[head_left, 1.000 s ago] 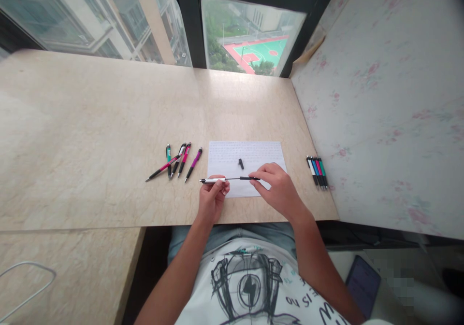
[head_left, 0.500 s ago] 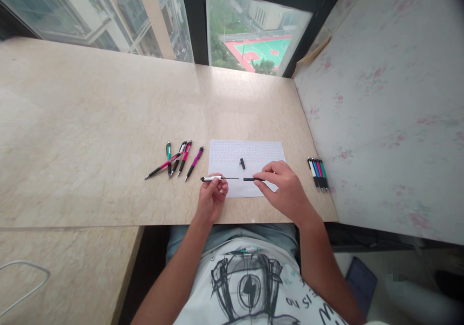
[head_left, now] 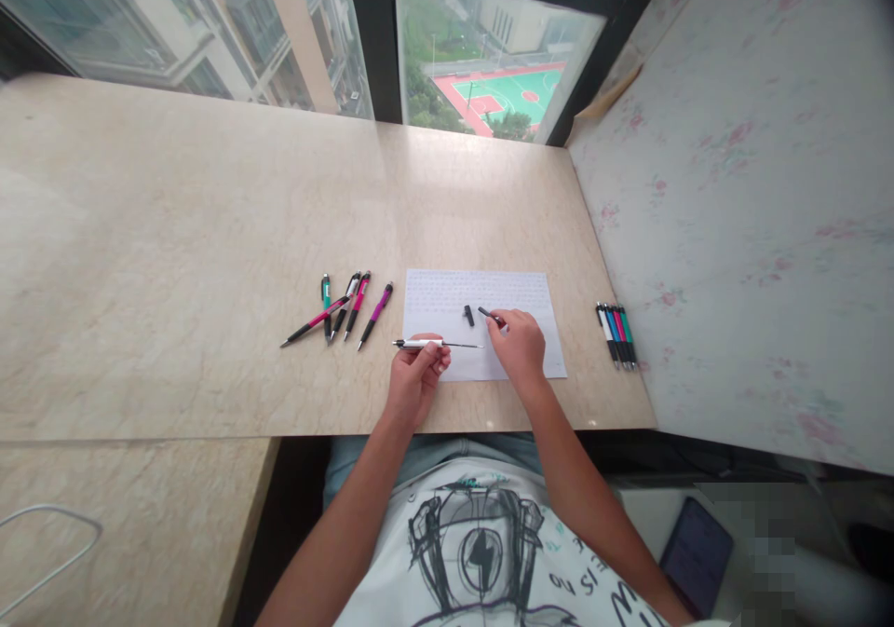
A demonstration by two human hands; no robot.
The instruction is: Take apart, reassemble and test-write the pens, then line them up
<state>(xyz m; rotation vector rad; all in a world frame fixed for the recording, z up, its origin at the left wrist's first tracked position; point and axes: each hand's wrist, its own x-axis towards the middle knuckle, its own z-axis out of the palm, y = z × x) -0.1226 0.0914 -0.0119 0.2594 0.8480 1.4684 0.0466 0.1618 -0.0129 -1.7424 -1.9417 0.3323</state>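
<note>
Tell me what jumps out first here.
Both hands work over the white sheet at the near edge of the table: the left hand pinches a half-dismantled pen, its thin refill bared, and the right hand holds a black sleeve. A fan of loose pens lies left; a tidy row of pens right.

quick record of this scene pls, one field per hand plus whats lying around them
left hand: pinches a white pen, thin refill sticking out to the right
right hand: holds a black grip over the paper
on paper: small black part
left of paper: loose pens, scattered
right of paper: row of pens, side by side near the wall
</note>
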